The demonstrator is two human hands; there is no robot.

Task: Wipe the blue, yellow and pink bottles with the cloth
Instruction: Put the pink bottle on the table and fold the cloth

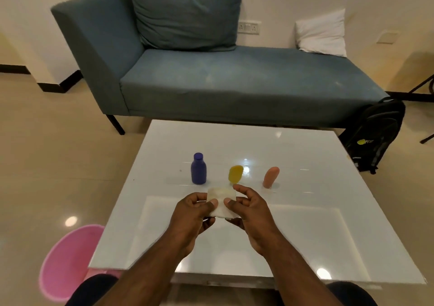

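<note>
Pinching the folded cloth between thumbs and fingers, left hand and right hand.

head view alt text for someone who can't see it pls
Both hands, left hand and right hand, hold a small white cloth above a glossy white table. Behind it stand a blue bottle, yellow bottle and pink bottle, untouched.

Teal sofa, glossy, perhaps tiled floor.

glossy white table, blue bottle, yellow bottle, pink bottle standing in a row
</note>
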